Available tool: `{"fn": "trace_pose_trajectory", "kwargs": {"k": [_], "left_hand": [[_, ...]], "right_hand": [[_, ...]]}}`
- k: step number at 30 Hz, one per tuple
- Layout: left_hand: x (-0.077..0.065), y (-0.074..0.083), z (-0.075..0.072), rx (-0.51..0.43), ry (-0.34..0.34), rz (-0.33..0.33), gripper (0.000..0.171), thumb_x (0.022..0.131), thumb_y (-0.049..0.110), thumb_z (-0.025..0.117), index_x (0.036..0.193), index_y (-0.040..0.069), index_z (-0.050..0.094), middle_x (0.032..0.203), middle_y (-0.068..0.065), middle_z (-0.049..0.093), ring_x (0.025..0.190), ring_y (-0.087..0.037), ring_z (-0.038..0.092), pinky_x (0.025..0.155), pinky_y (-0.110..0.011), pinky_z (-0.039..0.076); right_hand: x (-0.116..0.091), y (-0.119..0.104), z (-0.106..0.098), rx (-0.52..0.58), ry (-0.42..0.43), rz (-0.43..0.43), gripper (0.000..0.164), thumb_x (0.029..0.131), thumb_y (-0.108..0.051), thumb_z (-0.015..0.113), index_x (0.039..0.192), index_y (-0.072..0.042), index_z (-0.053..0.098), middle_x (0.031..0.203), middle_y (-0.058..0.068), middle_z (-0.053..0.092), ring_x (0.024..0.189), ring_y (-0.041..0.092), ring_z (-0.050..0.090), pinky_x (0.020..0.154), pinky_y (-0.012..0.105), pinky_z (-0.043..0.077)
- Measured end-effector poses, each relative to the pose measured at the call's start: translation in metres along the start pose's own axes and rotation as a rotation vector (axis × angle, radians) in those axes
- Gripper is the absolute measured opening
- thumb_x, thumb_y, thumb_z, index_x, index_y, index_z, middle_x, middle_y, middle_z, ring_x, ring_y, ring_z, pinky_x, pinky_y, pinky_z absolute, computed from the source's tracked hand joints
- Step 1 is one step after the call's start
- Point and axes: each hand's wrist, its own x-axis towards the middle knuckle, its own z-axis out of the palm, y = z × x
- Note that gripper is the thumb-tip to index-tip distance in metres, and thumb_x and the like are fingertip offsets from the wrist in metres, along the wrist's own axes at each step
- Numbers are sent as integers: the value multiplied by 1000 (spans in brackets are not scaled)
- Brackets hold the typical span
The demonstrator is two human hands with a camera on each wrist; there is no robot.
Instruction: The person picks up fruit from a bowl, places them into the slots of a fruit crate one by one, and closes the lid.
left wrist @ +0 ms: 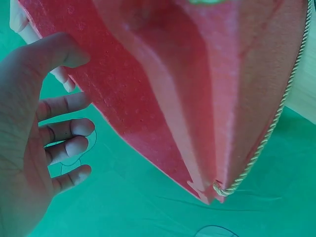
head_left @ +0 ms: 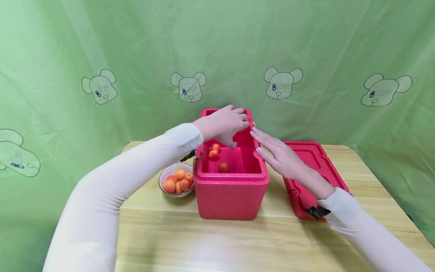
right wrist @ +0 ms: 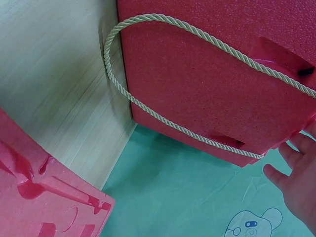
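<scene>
A red foam box (head_left: 231, 198) stands uncovered on the table. Over its opening is my left hand (head_left: 225, 122), palm down with loosely bent fingers. The left wrist view shows nothing between that thumb and fingers. Inside the box lie three orange-red apricot-like fruits (head_left: 214, 155), on the floor toward the near left; the hand hides part of the interior. My right hand (head_left: 280, 155) rests its extended fingertips at the box's right rim. To the left of the box, a white bowl (head_left: 162, 184) holds several similar fruits (head_left: 180, 174).
The red lid (head_left: 310, 155) lies on the wooden table (head_left: 163, 234) to the right, beneath my right forearm. A twisted cord (right wrist: 148, 111) loops along the box's side. Behind the table hangs a green curtain (head_left: 231, 41) with bear-head drawings.
</scene>
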Motion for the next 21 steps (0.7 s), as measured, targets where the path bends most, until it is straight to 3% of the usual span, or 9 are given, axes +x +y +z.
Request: {"fn": "trace_pose_trajectory", "kwargs": {"k": [4,12,21], "left_hand": [[-13,-7,1,-8,15,-15,68,75,52,64,132,17,51,134,-4,50,126,-23,40,104,-47,34],[-57,-32,5,-135,145,-105,41,75,47,62,103,17,57,106,-1,54,101,-18,43,90,-40,37],[-105,-59,37,-227,267,-234,39,74,46,62,101,17,58,100,1,54,97,-18,43,83,-38,38]], "right_hand": [[1,-1,0,9,6,4,62,92,-38,53,147,-29,27,155,-6,24,142,19,25,104,56,32],[1,0,3,25,18,18,63,91,-38,54,147,-28,28,155,-7,23,142,15,25,101,55,37],[2,1,3,22,24,21,63,91,-37,55,147,-29,27,154,-9,23,142,15,25,101,54,38]]}}
